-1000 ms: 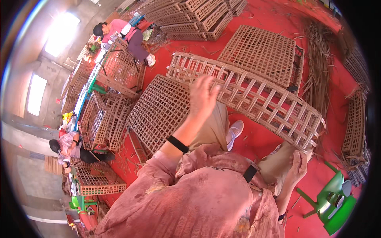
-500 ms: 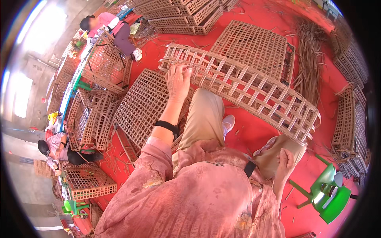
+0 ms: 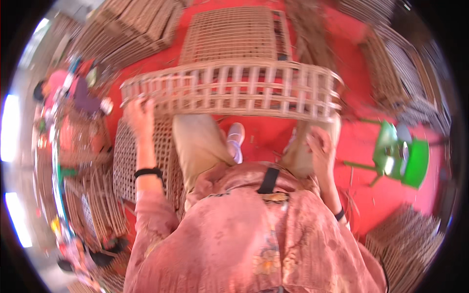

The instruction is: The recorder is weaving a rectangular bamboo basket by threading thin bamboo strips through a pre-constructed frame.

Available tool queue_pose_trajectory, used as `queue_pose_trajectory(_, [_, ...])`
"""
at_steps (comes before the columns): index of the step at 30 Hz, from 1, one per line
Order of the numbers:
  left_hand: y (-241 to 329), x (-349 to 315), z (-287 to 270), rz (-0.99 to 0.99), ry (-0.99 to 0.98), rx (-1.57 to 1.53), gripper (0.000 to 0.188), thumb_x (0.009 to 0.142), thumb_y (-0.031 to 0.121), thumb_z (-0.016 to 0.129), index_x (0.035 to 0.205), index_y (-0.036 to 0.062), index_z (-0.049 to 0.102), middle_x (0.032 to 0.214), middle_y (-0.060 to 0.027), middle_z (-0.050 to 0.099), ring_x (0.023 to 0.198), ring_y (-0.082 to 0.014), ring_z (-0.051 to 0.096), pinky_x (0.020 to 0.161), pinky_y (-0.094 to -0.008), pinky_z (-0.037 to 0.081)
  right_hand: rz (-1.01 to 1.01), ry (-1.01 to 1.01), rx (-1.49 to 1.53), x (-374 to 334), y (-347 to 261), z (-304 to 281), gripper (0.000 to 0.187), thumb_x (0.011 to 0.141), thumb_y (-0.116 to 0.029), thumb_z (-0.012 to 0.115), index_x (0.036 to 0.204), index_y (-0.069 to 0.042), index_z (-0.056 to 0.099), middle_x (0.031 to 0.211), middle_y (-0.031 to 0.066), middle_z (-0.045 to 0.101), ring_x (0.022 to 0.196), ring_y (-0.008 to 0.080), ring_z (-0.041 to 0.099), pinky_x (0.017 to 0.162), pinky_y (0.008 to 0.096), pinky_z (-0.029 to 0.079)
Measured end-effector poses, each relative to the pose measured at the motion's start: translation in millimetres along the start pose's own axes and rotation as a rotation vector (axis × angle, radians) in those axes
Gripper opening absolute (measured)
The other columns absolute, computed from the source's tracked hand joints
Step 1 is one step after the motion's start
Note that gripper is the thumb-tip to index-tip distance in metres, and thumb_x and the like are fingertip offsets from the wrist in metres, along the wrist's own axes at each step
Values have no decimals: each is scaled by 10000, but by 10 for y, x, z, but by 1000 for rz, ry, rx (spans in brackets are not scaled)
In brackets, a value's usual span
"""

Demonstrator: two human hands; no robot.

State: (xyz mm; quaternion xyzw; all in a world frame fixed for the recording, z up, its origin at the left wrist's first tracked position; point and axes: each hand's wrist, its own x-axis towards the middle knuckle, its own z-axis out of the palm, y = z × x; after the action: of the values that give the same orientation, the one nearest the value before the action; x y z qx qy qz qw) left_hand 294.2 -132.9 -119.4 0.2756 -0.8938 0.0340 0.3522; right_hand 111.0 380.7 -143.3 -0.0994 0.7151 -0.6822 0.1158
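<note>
A long brown woven basket (image 3: 249, 90) with an open lattice lies across my knees, blurred by motion. My left hand (image 3: 140, 117) is closed on its lower left rim, the fingertips over the edge. Below the basket's right end, my right hand (image 3: 320, 146) hovers over my right thigh, apart from the basket. Its fingers are curled in and smeared, and whether anything thin is between them I cannot make out.
Another lattice basket (image 3: 229, 36) sits ahead on the red floor, with a basket (image 3: 124, 161) beside my left leg. Stacked baskets (image 3: 132, 29) stand far left. A green chair (image 3: 415, 163) is to my right. Two people work along the left side.
The view has swung to the right, so the surroundings have shifted left and the basket now appears nearly level. My left hand keeps its hold on the basket; my right hand stays by my right thigh.
</note>
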Motion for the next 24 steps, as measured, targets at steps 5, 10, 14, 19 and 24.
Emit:
queue_pose_trajectory(5, [88, 219, 30, -44, -181, 11, 475, 937, 484, 566, 1216, 102, 594, 1270, -82, 562, 1247, -281, 484, 1029, -477, 332, 81, 112, 74, 51, -18, -89, 431, 940, -155, 647, 1312, 8, 504, 1093, 110, 633, 860, 164, 657, 655, 276, 529])
queue_pose_trajectory(10, [346, 341, -75, -19, -135, 117, 451, 928, 464, 595, 1183, 93, 631, 1254, -94, 573, 1226, -290, 498, 1035, -476, 332, 140, 91, 200, 99, 31, -113, 545, 953, -145, 621, 1428, 1, 395, 1227, 160, 586, 954, 202, 654, 746, 309, 546])
queue_pose_trajectory(14, [1301, 566, -181, -10, -62, -198, 291, 905, 306, 673, 1084, 77, 685, 1084, -122, 648, 1006, -281, 608, 894, -387, 461, 318, 107, 461, 133, -198, -13, 459, 999, -221, 531, 1375, 22, 430, 1187, 169, 575, 1012, 253, 623, 855, 379, 544])
queue_pose_trajectory(19, [3273, 899, -182, 101, -537, -929, 287, 920, 232, 648, 1106, 14, 668, 1106, -127, 685, 1013, -224, 660, 883, -332, 494, 583, 209, 989, 469, 247, 25, 463, 1025, -303, 441, 1362, 12, 404, 1247, 186, 490, 1124, 331, 546, 936, 468, 506])
queue_pose_trajectory(24, [4290, 1080, 98, 481, -889, -772, 517, 939, 484, 570, 1124, 11, 664, 1130, -151, 672, 1071, -261, 637, 931, -363, 470, 837, 320, 1149, 911, 536, 131, 463, 1034, -367, 402, 1274, 30, 407, 1209, 208, 469, 1065, 351, 538, 972, 554, 473])
